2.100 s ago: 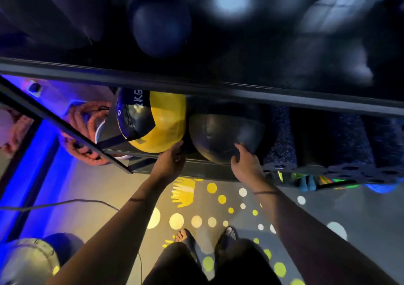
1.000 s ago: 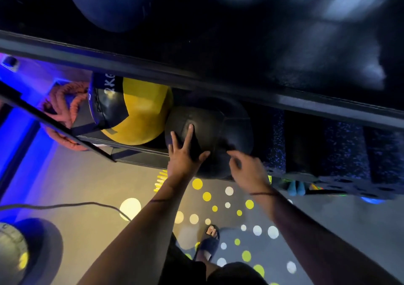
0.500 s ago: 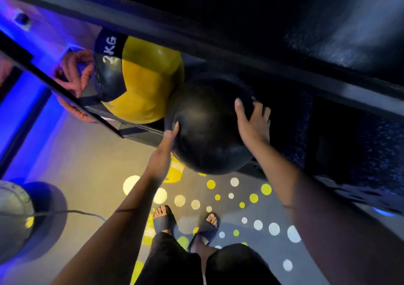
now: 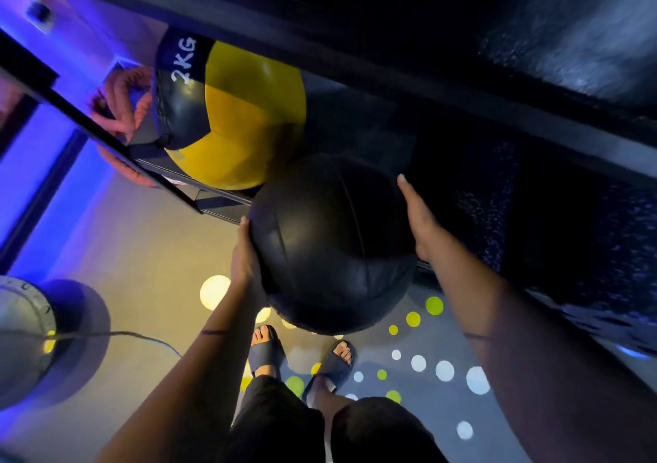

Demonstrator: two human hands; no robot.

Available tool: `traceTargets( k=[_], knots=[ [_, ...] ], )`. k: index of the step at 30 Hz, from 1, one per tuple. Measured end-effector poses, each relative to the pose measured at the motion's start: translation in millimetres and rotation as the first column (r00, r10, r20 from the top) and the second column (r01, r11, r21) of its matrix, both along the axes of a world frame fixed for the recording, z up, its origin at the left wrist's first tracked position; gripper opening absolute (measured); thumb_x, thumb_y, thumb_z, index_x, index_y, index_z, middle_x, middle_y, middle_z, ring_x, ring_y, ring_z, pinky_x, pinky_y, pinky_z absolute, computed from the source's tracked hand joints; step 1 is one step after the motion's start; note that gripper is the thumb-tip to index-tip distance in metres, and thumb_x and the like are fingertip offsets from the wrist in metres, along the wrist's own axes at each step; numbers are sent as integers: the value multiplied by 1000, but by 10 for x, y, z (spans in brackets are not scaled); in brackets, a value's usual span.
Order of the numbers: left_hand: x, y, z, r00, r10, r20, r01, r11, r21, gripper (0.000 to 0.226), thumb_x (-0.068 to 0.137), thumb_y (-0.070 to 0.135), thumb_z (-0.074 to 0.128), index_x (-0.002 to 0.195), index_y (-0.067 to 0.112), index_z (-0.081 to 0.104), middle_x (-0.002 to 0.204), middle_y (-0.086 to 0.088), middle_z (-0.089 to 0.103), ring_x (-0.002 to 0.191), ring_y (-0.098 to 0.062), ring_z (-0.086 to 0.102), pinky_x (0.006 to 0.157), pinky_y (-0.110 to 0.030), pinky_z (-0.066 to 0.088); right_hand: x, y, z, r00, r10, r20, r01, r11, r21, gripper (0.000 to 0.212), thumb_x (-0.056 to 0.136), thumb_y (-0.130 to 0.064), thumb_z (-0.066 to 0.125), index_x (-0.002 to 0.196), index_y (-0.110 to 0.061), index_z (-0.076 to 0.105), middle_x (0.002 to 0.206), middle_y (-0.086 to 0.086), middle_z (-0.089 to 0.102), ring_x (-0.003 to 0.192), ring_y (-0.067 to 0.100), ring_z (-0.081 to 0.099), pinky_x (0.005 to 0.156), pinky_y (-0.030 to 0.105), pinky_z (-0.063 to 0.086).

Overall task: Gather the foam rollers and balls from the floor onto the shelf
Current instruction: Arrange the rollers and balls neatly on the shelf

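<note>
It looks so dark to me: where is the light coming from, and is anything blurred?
Head view: blue-violet glow along the wall; coloured spots light the floor; the black ball shows only dull sheen; the shelf inside is near black, smeared top right.

The only writing that can be read is "2KG", in white letters on the black panel of the yellow and black ball (image 4: 249,114), which lies on the shelf (image 4: 217,204). Small marks on the grey round object (image 4: 21,338) at the left are too blurred to read.
</note>
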State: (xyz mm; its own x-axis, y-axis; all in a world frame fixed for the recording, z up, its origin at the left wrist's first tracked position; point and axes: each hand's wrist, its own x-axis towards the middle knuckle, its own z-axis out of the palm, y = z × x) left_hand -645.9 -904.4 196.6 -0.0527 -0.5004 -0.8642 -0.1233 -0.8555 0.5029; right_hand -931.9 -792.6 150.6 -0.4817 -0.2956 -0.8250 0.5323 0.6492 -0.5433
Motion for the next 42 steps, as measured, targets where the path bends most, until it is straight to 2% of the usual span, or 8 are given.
traceTargets(
  k=[6,14,18,22,26,33,37,42],
  knots=[
    [23,260,173,993,-46,-110,14,961,-277,56,93,68,43,122,29,69,116,1,75,117,-24,66,100,-47,51,209,265,316,982,-124,-141,119,992,-47,75,58,-84,62,110,-31,71,108,-1,75,103,26,69,97,47,55],
    [-712,-307,346,916,-355,-189,242,862,-446,57,101,62,37,138,26,60,138,-3,65,131,-21,58,107,-42,46,-175,417,666,835,-495,-241,367,827,-425,52,78,-47,58,123,-25,69,136,13,63,129,33,57,114,50,42],
    [-964,-780,163,790,-458,407,593,742,-314,57,105,49,41,117,0,68,118,-28,68,111,-44,64,92,-50,52,289,352,796,513,-37,-857,52,999,-12,42,99,-16,47,138,-9,61,153,20,45,133,41,48,108,45,35],
    [-1176,-446,476,790,-412,454,593,700,-398,78,95,69,37,141,8,54,134,-23,61,123,-41,59,104,-51,48,1149,248,571,489,348,-800,-240,935,260,82,90,-13,55,162,-32,21,168,13,14,133,42,39,102,53,44],
    [-1274,-75,661,576,-563,593,817,392,-422,96,86,76,51,161,35,6,168,-20,8,150,-45,20,117,-56,30,1161,78,662,501,470,-727,-319,881,350,85,96,-28,56,162,-39,2,166,9,9,124,40,56,95,44,52],
    [-1295,34,426,487,-523,700,872,249,-421,112,66,91,57,152,58,-8,169,-12,-14,151,-52,-5,113,-70,25,919,433,864,281,636,-718,-635,685,357,61,90,-18,48,149,-31,48,144,4,45,119,34,60,94,45,54],
    [-939,-32,269,550,-539,638,833,296,-468,115,68,80,68,155,55,-3,169,-12,-13,152,-48,-7,119,-65,22,424,420,918,478,480,-736,-508,834,215,43,89,-25,39,112,-26,76,118,0,72,109,24,67,93,35,53],
    [-453,-41,176,634,-567,527,753,294,-589,122,67,69,77,159,43,1,170,-6,-9,157,-29,-5,121,-56,27,-261,94,980,676,375,-634,-256,927,276,41,105,-29,45,142,-14,55,147,17,48,134,38,47,111,42,40]
  ],
)
